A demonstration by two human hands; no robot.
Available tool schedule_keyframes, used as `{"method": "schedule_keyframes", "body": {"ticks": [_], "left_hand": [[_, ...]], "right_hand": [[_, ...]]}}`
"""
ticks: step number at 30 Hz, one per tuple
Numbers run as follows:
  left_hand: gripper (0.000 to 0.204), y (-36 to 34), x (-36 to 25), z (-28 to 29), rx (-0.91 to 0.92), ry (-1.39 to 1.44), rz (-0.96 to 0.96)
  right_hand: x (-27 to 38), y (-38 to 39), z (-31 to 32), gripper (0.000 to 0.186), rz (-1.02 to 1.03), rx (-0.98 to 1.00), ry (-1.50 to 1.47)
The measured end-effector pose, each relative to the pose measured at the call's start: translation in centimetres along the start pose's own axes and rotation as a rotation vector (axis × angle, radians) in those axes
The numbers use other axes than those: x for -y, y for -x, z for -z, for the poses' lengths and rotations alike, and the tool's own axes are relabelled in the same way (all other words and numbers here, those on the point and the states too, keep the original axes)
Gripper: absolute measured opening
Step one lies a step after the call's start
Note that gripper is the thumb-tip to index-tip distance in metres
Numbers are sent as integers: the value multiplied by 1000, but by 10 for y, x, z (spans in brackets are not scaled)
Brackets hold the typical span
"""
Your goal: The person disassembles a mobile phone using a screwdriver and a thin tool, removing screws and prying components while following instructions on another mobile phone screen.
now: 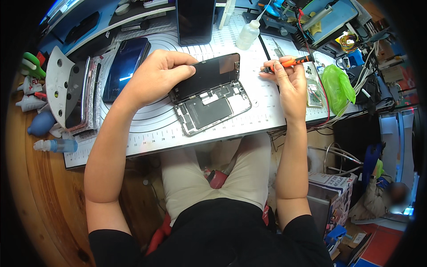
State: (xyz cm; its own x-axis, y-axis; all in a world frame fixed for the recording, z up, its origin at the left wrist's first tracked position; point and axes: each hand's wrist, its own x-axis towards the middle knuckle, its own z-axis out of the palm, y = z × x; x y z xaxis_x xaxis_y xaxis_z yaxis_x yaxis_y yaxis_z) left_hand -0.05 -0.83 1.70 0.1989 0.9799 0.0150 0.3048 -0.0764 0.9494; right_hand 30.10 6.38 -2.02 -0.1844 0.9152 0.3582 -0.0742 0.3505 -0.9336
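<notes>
An opened smartphone lies on the white mat near the table's front edge, its battery and circuit boards bared. Its screen panel is lifted along the far side, dark inner face toward me. My left hand grips the panel's left end between thumb and fingers; the fingertips behind it are hidden. To the right of the phone, my right hand holds an orange and black screwdriver in a pinch, apart from the phone. The screwdriver's thin end points left, toward the phone.
A dark blue phone lies left of my left hand, and another phone stands upright behind. A clear squeeze bottle is at the back. A green plastic bag and cables lie right. A blue-banded bottle sits at the left edge.
</notes>
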Motion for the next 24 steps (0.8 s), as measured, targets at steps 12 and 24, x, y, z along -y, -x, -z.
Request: {"method": "schedule_keyframes", "body": {"ticks": [12,24], "left_hand": [[28,1,1,0,-28,-8,-33],[29,-1,3,1,-28,-32,-30]], "right_hand": [[-1,-4,-2,14,-55,-47,-42],[6,0,0,17,-112,-47,28]]}}
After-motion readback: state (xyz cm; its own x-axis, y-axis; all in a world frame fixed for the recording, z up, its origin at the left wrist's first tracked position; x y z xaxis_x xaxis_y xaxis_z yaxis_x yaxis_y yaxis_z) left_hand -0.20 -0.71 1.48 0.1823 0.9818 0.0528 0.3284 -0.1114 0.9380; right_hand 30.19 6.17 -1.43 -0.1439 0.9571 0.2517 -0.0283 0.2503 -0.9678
